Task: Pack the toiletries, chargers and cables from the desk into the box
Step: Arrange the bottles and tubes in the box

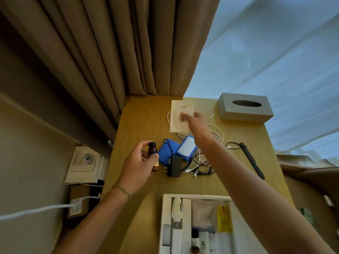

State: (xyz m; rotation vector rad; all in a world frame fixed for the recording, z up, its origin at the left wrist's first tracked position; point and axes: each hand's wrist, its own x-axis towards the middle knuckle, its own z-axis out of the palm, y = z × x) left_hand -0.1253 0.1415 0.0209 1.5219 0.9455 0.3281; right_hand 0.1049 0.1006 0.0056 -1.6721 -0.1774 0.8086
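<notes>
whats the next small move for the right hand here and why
Probably lower the right hand onto the cream packet and pinch it: its fingers are stretched out over the packet, nothing gripped yet. The left hand already grips the brown bottle, and the box lies near.

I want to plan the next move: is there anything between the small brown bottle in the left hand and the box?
Nothing visible blocks it. The left hand holds the brown bottle above bare desk, and the open white box lies nearer the person, slightly right. The black charger sits beside the bottle, off that path.
</notes>
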